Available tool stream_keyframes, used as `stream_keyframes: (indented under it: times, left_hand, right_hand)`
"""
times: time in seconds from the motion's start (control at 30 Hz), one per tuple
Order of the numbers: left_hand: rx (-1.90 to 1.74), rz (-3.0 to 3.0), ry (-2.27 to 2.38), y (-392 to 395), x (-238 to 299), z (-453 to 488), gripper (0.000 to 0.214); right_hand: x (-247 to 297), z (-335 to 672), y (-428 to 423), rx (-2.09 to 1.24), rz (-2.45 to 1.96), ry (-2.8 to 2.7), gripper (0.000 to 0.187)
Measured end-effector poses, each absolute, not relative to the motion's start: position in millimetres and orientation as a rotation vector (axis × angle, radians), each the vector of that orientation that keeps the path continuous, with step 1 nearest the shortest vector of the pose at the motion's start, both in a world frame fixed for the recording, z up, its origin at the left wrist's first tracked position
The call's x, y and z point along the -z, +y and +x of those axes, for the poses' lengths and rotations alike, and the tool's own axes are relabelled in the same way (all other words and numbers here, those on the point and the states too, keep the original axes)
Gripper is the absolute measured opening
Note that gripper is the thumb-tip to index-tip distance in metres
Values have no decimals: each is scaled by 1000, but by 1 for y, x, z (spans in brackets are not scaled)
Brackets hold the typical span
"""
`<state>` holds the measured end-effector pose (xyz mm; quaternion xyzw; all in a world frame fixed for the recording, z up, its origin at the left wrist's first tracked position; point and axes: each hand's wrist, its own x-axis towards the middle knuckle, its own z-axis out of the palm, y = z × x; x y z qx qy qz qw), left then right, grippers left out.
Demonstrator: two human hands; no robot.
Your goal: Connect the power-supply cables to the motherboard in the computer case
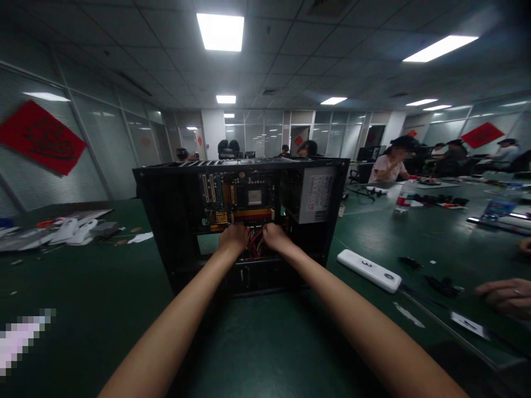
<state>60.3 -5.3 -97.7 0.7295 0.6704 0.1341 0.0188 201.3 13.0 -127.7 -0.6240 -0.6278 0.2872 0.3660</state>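
Note:
An open black computer case (153, 221) stands on the green table straight ahead. Inside it I see the motherboard (265, 188) with its slots and a square chip, and the power supply (317, 193) with a white label at the upper right. My left hand (234, 239) and my right hand (276, 237) both reach into the lower part of the case, just below the motherboard. Between them runs a bundle of red and dark cables (255, 243). Fingers of both hands are curled closed around the cables, their tips partly hidden.
A white power strip (369, 270) lies right of the case, with a cable leading off. At the right edge rests another person's hand (508, 296). A plastic bottle (404, 196) stands farther back near a seated person (392, 163). Papers and scraps (74, 229) lie left.

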Motion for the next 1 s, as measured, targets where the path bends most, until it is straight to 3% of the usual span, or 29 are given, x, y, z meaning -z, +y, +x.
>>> stream_keyframes:
  times: [0.37,1.0]
  left_hand:
    - [-409,2282,2057,-1,101,60,43]
    - [-388,2346,2048,-3,100,64,44]
  right_hand:
    - [129,200,10,-422,-1738,-1848,13]
    - [120,198,6,-235,-1912,-2036,31]
